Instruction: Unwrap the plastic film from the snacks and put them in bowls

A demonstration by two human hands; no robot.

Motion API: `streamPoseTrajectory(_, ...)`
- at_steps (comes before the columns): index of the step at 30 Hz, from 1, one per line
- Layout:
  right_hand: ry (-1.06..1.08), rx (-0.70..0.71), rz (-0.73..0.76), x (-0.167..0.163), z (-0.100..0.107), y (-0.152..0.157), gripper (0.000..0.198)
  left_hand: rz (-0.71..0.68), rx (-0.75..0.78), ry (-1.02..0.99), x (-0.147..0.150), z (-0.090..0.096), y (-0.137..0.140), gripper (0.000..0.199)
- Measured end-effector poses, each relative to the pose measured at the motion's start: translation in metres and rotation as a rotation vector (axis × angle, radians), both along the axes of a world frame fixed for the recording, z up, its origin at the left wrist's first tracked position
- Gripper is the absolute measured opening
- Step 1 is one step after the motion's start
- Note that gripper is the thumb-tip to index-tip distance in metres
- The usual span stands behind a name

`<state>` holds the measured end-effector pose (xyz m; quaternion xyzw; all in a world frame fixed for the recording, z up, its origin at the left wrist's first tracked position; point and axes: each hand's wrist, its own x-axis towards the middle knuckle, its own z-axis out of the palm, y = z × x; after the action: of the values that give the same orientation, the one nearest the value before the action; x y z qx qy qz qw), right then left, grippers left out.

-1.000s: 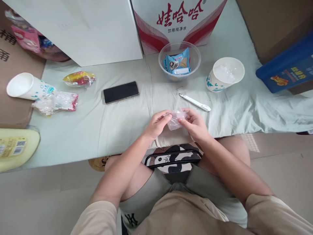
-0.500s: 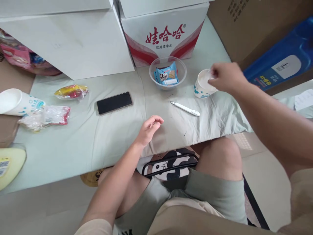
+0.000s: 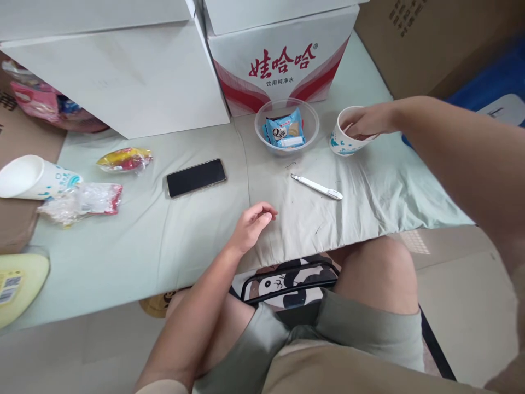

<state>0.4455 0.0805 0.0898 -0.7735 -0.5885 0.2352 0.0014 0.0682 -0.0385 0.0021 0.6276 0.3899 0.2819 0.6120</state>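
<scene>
My right hand [image 3: 365,121] reaches into a white paper cup [image 3: 346,143] with a blue print, at the right of the table. The cup wall hides its fingertips, so what they hold, if anything, does not show. My left hand [image 3: 255,223] hovers or rests near the table's front edge, fingers loosely bent and holding nothing. Between the hands lies a white pen-like cutter [image 3: 316,187] with a dark tip. A clear plastic bowl [image 3: 259,137] stands left of the cup, with blue snack packets [image 3: 283,131] in it.
A black phone [image 3: 197,178] lies left of centre. Farther left are a yellow and red snack packet [image 3: 125,159], a crumpled clear wrapper [image 3: 82,203] and a paper cup [image 3: 28,178] on its side. White cartons [image 3: 283,65] line the back.
My right hand has gone from pinching at the cup's rim to inside the cup. The left hand has barely moved. The whole view has shifted slightly.
</scene>
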Motion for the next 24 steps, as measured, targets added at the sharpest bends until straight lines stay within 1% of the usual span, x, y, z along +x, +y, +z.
streamPoseTrajectory(1,-0.027,-0.031,0.007,-0.001,0.010,-0.009,0.031,-0.003,0.001,-0.011,-0.001,-0.001,0.000,0.029)
streamPoseTrajectory(2,-0.093,0.006,0.012,-0.005,0.019,-0.021,0.032,-0.005,0.006,-0.027,-0.002,-0.002,0.000,0.029)
streamPoseTrajectory(3,-0.172,0.141,0.004,-0.010,0.025,-0.036,0.029,-0.004,0.011,-0.047,-0.003,-0.003,0.000,0.030)
streamPoseTrajectory(4,-0.228,0.306,-0.014,-0.016,0.028,-0.053,0.024,0.000,0.011,-0.069,-0.003,-0.004,0.000,0.029)
streamPoseTrajectory(5,-0.260,0.426,-0.057,-0.023,0.027,-0.070,0.022,0.009,0.008,-0.090,-0.004,-0.004,0.000,0.029)
streamPoseTrajectory(6,-0.262,0.429,-0.085,-0.029,0.023,-0.086,0.023,0.019,0.000,-0.107,-0.004,-0.005,0.000,0.029)
streamPoseTrajectory(8,-0.247,0.241,-0.067,-0.039,0.005,-0.107,0.029,0.038,-0.024,-0.116,-0.004,-0.007,0.000,0.030)
streamPoseTrajectory(9,-0.238,0.168,-0.049,-0.041,-0.007,-0.111,0.029,0.045,-0.033,-0.113,-0.003,-0.007,0.001,0.030)
streamPoseTrajectory(11,-0.237,0.107,-0.042,-0.039,-0.027,-0.105,0.030,0.054,-0.035,-0.108,-0.002,-0.009,0.002,0.031)
streamPoseTrajectory(14,-0.235,0.126,-0.079,-0.026,-0.046,-0.078,0.039,0.053,-0.023,-0.106,-0.001,-0.010,0.004,0.031)
streamPoseTrajectory(18,-0.231,0.110,-0.132,-0.006,-0.054,-0.046,0.046,0.028,0.008,-0.069,-0.002,-0.007,0.006,0.029)
streamPoseTrajectory(21,-0.268,0.099,-0.130,0.008,-0.057,-0.025,0.050,-0.008,0.025,-0.049,-0.004,-0.003,0.006,0.027)
streamPoseTrajectory(24,-0.248,0.055,-0.094,0.022,-0.062,0.006,0.057,-0.062,0.043,-0.028,-0.007,-0.001,0.005,0.029)
